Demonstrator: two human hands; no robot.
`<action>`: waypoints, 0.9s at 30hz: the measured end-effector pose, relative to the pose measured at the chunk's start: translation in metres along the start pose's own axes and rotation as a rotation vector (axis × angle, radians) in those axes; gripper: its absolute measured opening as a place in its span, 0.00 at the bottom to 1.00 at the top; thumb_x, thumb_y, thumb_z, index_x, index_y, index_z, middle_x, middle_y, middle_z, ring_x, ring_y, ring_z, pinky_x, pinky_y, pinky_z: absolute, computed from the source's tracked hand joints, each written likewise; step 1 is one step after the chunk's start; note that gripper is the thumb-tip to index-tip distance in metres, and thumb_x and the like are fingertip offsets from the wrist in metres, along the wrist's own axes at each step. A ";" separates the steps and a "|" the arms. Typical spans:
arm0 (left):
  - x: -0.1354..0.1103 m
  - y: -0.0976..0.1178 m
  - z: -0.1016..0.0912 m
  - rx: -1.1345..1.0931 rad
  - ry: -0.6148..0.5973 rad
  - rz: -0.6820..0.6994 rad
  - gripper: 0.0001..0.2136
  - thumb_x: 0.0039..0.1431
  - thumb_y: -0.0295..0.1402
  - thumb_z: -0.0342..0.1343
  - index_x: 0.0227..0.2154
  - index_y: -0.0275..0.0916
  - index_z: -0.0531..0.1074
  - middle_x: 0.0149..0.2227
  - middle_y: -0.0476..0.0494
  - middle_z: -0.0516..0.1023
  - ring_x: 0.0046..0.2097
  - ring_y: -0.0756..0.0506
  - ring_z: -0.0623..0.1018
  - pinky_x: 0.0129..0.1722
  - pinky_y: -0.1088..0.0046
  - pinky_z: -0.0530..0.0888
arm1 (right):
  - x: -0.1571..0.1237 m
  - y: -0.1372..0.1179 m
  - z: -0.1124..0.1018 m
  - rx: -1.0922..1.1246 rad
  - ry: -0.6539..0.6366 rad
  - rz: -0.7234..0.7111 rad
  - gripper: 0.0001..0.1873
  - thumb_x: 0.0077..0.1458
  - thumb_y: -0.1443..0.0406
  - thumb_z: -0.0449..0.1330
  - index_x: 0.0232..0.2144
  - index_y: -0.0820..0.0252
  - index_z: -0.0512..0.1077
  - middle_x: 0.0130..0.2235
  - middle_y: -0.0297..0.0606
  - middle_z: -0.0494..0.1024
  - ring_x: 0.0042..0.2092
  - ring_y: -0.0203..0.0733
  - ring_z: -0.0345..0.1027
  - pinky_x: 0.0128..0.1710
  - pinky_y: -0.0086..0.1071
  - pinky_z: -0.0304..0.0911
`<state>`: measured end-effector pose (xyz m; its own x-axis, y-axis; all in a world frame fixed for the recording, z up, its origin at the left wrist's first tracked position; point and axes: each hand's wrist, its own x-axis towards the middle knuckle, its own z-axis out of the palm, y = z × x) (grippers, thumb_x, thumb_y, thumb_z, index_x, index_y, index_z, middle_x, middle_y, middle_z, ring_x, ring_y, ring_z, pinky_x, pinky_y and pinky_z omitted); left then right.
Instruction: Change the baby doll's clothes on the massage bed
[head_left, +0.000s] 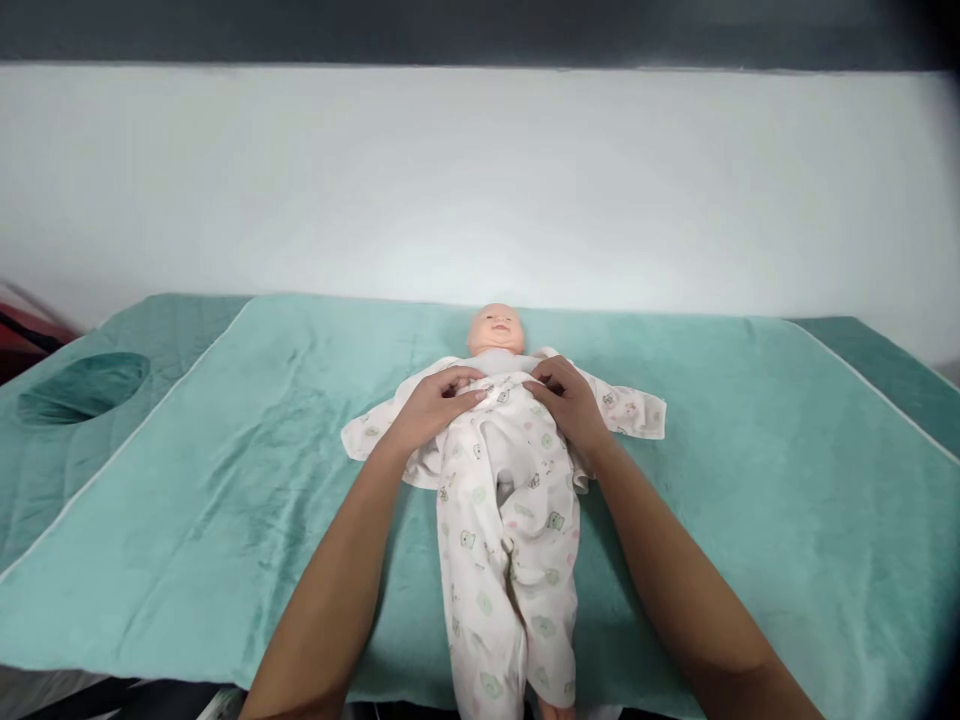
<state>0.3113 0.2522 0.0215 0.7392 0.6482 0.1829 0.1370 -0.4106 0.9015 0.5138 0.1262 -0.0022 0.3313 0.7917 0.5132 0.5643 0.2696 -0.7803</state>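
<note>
Evidently, a green-covered bed (pixel 765 520) carries the doll (pixel 496 332), face-up. Patterned trousers (pixel 480 500) cover the doll's legs and belly; at its waist, the left hand (pixel 450 392) and right hand (pixel 559 390) touch the waistband's sides, whether pinching cannot be told. Likely settling the waistband, which calls for evening both sides. The doll's hands are hidden, its feet cut off.

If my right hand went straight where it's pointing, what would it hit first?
Most likely the pants, at the waist: your right hand seems to touch them there, though depth is unclear.
</note>
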 end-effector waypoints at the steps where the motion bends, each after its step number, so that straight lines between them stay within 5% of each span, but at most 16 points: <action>1: 0.003 0.005 -0.001 0.022 -0.022 -0.008 0.16 0.55 0.45 0.60 0.42 0.40 0.76 0.30 0.48 0.62 0.32 0.49 0.63 0.32 0.74 0.61 | 0.001 -0.002 -0.001 -0.004 -0.001 -0.016 0.11 0.58 0.56 0.58 0.32 0.58 0.69 0.37 0.38 0.70 0.38 0.40 0.62 0.41 0.33 0.58; 8: 0.016 0.031 -0.007 0.084 -0.233 0.083 0.15 0.56 0.44 0.60 0.28 0.36 0.66 0.33 0.47 0.64 0.32 0.51 0.63 0.31 0.74 0.61 | -0.003 -0.005 0.005 0.188 0.198 0.152 0.12 0.59 0.55 0.57 0.35 0.57 0.67 0.32 0.34 0.66 0.33 0.37 0.57 0.34 0.31 0.57; 16: 0.016 -0.006 0.000 -0.337 0.176 -0.020 0.15 0.58 0.44 0.58 0.29 0.37 0.63 0.26 0.50 0.59 0.27 0.52 0.59 0.27 0.76 0.58 | 0.002 0.005 0.003 0.327 0.157 0.330 0.18 0.58 0.50 0.56 0.32 0.58 0.64 0.29 0.34 0.60 0.30 0.36 0.52 0.29 0.30 0.53; 19: 0.011 -0.010 -0.010 -0.372 0.073 -0.091 0.16 0.56 0.44 0.60 0.28 0.37 0.63 0.26 0.50 0.59 0.27 0.53 0.59 0.26 0.77 0.57 | 0.003 0.011 -0.003 0.281 0.121 0.377 0.18 0.57 0.50 0.57 0.30 0.59 0.65 0.26 0.32 0.58 0.27 0.35 0.49 0.27 0.30 0.49; 24: -0.003 -0.012 -0.038 -0.167 -0.330 -0.163 0.17 0.54 0.43 0.62 0.25 0.36 0.62 0.26 0.50 0.57 0.27 0.53 0.58 0.25 0.76 0.54 | 0.003 0.016 -0.005 -0.021 0.156 0.336 0.15 0.57 0.53 0.58 0.31 0.60 0.69 0.28 0.33 0.68 0.32 0.37 0.58 0.33 0.31 0.54; 27: -0.006 -0.018 -0.040 -0.229 -0.268 -0.095 0.16 0.55 0.42 0.61 0.25 0.36 0.63 0.27 0.48 0.60 0.29 0.51 0.61 0.27 0.75 0.57 | 0.001 0.014 -0.001 -0.119 0.190 0.304 0.15 0.59 0.53 0.56 0.32 0.59 0.69 0.30 0.34 0.71 0.33 0.39 0.60 0.35 0.32 0.55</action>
<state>0.2784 0.2812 0.0202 0.8808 0.4733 0.0124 0.0847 -0.1832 0.9794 0.5234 0.1303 -0.0123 0.6251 0.7072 0.3302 0.4987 -0.0365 -0.8660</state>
